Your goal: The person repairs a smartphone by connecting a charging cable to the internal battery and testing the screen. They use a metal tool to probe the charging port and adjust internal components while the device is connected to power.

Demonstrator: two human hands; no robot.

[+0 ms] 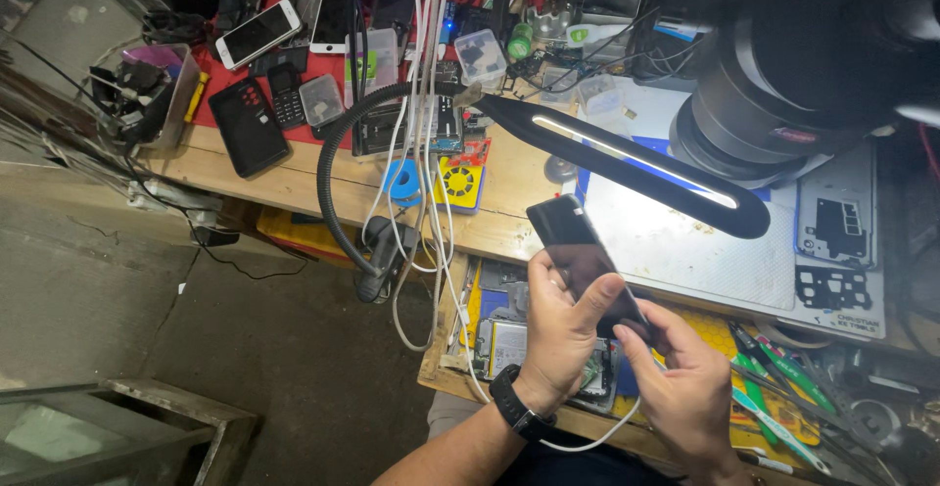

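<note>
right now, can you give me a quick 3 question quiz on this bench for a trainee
1. True or false: both hands grip the dark phone.
2. What lit thing reaches over the bench above the phone?
3. Which wrist wears the black watch: A left, B right?

Key: 1 true: left hand and right hand both hold it. 2 the black gooseneck lamp. 3 A.

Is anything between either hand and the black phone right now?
Nothing visible. The left hand already grips the black phone around its lower half, and the right hand touches its bottom end. The lamp head hangs above it, beyond the phone's top end.
</note>
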